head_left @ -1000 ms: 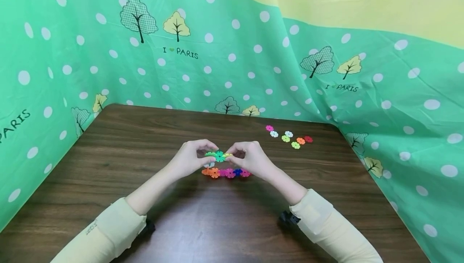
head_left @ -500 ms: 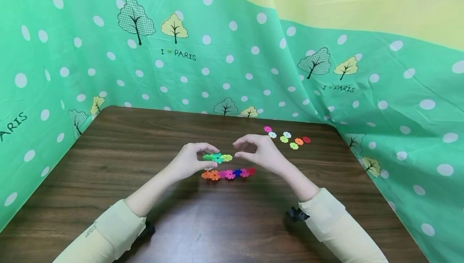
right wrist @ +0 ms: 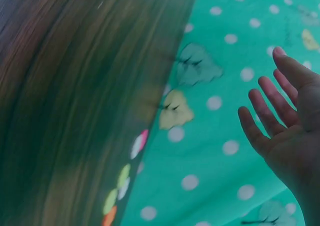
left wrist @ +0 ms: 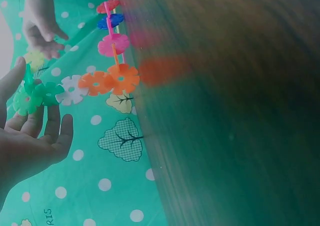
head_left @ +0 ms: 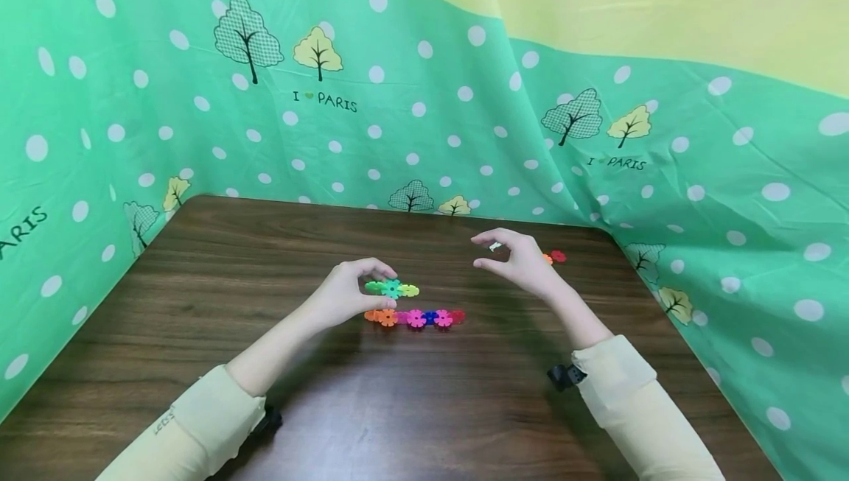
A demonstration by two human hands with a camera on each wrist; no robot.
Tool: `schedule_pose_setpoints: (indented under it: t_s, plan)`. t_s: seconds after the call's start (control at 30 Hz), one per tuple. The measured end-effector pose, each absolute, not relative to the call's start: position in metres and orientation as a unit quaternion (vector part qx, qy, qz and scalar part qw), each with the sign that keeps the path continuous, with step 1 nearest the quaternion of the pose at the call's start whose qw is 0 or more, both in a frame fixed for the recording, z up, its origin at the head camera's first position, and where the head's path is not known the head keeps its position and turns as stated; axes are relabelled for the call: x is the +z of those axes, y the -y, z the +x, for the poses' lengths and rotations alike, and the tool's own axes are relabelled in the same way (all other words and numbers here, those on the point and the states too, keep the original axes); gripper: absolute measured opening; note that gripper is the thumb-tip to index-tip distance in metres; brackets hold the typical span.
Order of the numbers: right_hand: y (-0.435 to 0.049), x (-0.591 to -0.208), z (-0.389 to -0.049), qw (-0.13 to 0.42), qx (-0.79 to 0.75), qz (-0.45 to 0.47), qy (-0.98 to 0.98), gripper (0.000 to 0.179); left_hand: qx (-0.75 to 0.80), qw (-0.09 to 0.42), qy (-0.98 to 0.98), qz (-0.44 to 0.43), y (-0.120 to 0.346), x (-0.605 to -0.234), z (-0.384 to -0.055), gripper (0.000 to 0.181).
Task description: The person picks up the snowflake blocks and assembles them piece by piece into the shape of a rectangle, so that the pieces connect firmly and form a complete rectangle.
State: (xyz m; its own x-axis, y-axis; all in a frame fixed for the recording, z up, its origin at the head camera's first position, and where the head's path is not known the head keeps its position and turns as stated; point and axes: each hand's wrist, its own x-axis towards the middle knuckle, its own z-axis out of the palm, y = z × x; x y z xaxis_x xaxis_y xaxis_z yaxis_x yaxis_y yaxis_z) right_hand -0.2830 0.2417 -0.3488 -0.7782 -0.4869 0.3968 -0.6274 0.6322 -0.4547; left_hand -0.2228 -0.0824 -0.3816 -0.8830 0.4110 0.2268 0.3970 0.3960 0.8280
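Note:
My left hand holds a structure of linked flower-shaped plastic discs by its green discs, thumb and fingers on either side. A yellow-green disc sticks out at the right end of the green row. From the green discs, a white disc leads to orange discs, then a row with pink, blue and red discs. My right hand is off to the right with parted fingers and holds nothing. It overlaps most of the loose discs in the head view.
Loose flower discs lie at the table's back right, among them a red one, yellow-green and orange ones. The brown wooden table ends at a green dotted cloth behind it.
My right hand has let go of the yellow-green disc on the structure and moved right and back toward the loose discs. My left hand keeps its hold on the structure, nearly in place.

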Motion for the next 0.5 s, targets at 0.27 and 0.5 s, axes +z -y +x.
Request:
schedule_pose_setpoints:
  t_s: [0.27, 0.5]
  plan:
    - [-0.273, -0.372, -0.31, 0.12, 0.262, 0.268, 0.919, 0.042, 0.49, 0.01, -0.84, 0.234, 0.082, -0.382, -0.224, 0.034]
    - [-0.291, -0.391, -0.334, 0.089, 0.241, 0.221, 0.941, 0.047, 0.503, 0.018, -0.835, 0.225, 0.083, -0.382, -0.224, 0.033]
